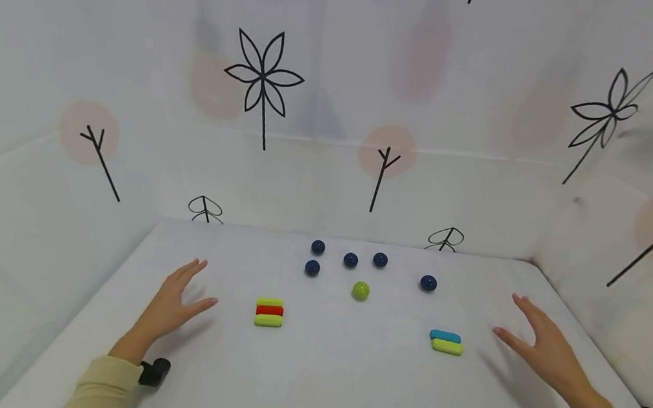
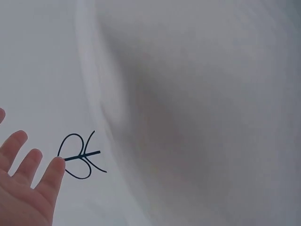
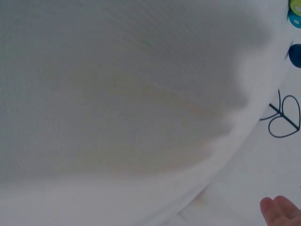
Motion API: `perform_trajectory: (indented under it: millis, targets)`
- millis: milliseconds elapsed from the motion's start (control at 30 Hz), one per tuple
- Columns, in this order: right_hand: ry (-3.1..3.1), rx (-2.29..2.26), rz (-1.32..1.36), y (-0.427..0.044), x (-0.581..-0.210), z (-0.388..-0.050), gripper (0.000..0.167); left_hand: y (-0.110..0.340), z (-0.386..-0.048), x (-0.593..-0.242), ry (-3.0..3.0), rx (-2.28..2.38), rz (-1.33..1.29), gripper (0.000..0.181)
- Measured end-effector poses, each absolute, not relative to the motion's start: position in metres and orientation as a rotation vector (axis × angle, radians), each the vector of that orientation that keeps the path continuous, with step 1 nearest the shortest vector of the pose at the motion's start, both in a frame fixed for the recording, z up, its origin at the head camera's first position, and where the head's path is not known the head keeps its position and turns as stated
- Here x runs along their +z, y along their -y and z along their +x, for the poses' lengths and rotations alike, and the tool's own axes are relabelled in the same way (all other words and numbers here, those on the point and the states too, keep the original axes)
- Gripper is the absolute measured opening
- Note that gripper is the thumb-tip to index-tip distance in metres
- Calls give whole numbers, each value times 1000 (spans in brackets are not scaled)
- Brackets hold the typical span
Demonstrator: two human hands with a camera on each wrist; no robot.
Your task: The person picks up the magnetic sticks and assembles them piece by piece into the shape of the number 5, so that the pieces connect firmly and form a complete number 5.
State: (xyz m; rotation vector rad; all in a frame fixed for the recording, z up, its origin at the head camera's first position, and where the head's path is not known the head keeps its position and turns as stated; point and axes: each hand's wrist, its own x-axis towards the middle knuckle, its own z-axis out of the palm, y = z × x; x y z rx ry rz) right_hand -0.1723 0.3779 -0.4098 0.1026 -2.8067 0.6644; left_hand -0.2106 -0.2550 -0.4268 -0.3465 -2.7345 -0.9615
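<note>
My left hand (image 1: pixel 170 307) hovers over the left side of the white table, fingers spread and holding nothing. To its right lies a group of short bars: a red bar (image 1: pixel 269 310) between two yellow-green bars (image 1: pixel 268 321). On the other side my right hand (image 1: pixel 546 353) is also held out with loose fingers and nothing in it. Left of it, a blue bar (image 1: pixel 446 336) lies against a yellow-green bar (image 1: pixel 447 347). Farther back sit a green ball (image 1: pixel 361 290) and several dark blue balls (image 1: pixel 351 260); one dark blue ball (image 3: pixel 296 55) shows at the right wrist view's edge.
The white tabletop (image 1: pixel 316 384) reaches back to a white cloth wall (image 1: pixel 316 190) printed with black plant drawings and pale patches. Similar cloth hangs at both sides. Each wrist carries a black device (image 1: pixel 155 372) beside a beige sleeve (image 1: pixel 103 386).
</note>
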Motion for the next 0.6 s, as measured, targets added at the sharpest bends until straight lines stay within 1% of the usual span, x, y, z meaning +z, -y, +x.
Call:
perform_trajectory:
  millis: [200,433,600]
  targets:
    - [2785,673,119,-372,-410,-174,82,248,-215,-431,2714,-996,-342,77]
    - [2769,717,150,-366,-409,-178,79,239,-219,-431,2662,-1075,-397,68]
    - [2762,738,189,-363,-409,-182,77,232,-221,-431,2705,-1116,-368,64]
